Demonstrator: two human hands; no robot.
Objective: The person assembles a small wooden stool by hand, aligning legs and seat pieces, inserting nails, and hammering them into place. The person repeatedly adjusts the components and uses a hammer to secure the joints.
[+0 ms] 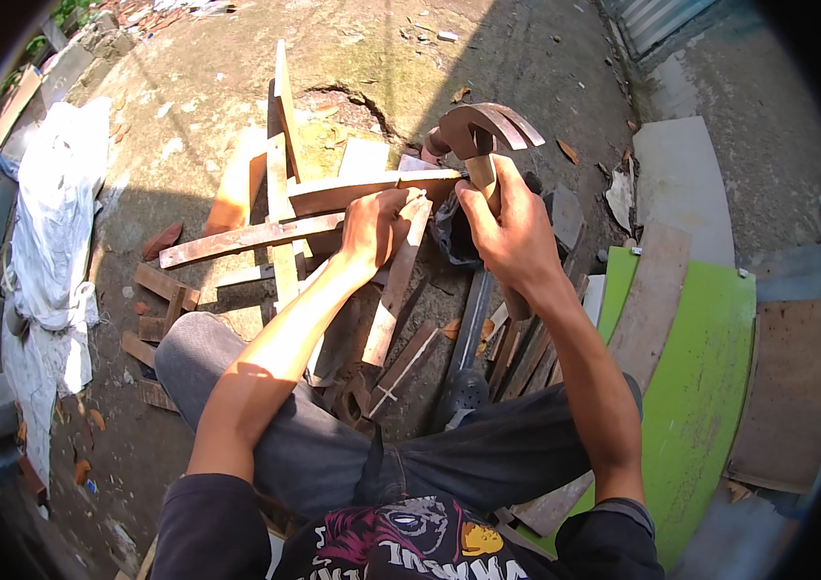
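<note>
My right hand point(510, 220) is wrapped round the wooden handle of a claw hammer point(476, 131), whose rusty head is raised just beyond the fingers. My left hand point(377, 228) is closed, its thumb and fingers pinched at the upper end of a wooden slat point(398, 290). Whatever lies between those fingertips is too small to make out. Just beyond them a wooden board point(362, 189) runs sideways, part of a rough wooden frame. An upright slat point(281, 227) and a crosspiece point(246, 240) meet it on the left.
Loose wood offcuts point(164, 290) lie by my left knee, and more strips point(519, 358) are piled between my legs. A green panel point(696, 387) and a brown board point(786, 387) lie to the right. White cloth point(55, 213) hangs at the left. Bricks and rubble are at the far left.
</note>
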